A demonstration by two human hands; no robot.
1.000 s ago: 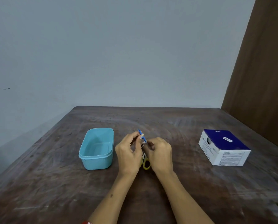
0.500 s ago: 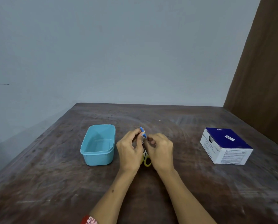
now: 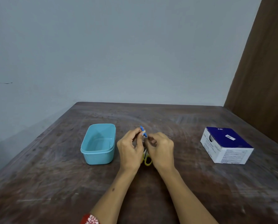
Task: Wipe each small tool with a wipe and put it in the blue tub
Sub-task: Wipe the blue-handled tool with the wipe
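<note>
Both hands (image 3: pixel 130 147) (image 3: pixel 161 148) pinch the blue tool (image 3: pixel 143 132) (tip above the grip).

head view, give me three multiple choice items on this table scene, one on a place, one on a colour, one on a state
1. Where does the blue tub stand relative to the hands?
A. to their left
B. to their right
C. behind the white and blue box

2. What colour are the scissor handles seen on the table between the wrists?
A. red
B. yellow
C. black

3. What is in the tub?
A. several tools
B. a wipe
C. nothing that shows

Key:
1 A, the tub sits on the table left of the left hand, while the white and blue box is far off to the right.
2 B, a yellow loop shows below the right hand.
3 C, only its bare floor shows, and the small blue tool is pinched up in the fingers of both hands.
</note>
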